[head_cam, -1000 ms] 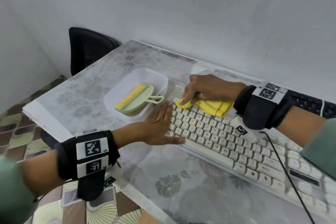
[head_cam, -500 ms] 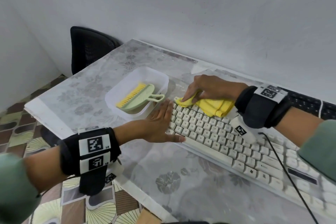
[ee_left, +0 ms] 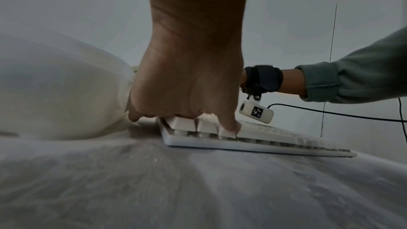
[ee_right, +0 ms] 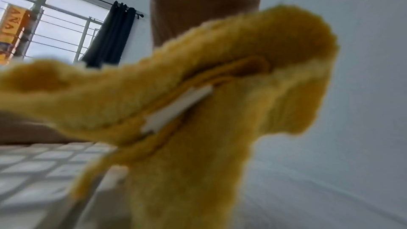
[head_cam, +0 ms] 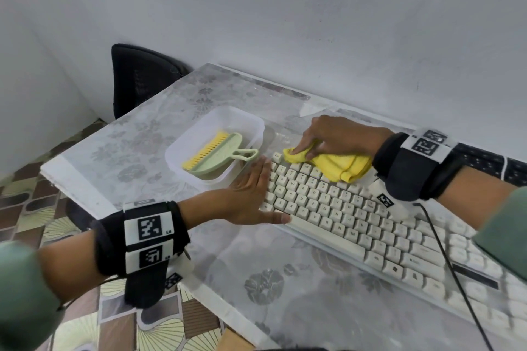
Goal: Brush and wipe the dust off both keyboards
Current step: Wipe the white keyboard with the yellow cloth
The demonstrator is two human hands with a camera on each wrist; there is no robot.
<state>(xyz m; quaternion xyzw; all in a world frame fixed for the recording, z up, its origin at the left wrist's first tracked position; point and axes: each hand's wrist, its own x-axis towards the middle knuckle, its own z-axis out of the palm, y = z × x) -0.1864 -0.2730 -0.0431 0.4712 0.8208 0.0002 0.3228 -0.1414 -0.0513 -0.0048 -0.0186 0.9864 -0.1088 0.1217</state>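
Right hand (head_cam: 339, 137) gripped the yellow cloth (head_cam: 339, 167) in curled fingers, pressing it on the far left corner of the white keyboard (head_cam: 356, 225). Left hand (head_cam: 248, 199) lay flat, fingers straight, on the keyboard's left end. Keyboard rested on the counter (head_cam: 285, 279), beside the white tub (head_cam: 228, 122).

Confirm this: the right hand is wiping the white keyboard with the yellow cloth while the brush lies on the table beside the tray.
One thing is wrong. The head view shows the brush lying inside the white tray, not beside it. The rest holds: the right hand wipes the white keyboard with the yellow cloth.
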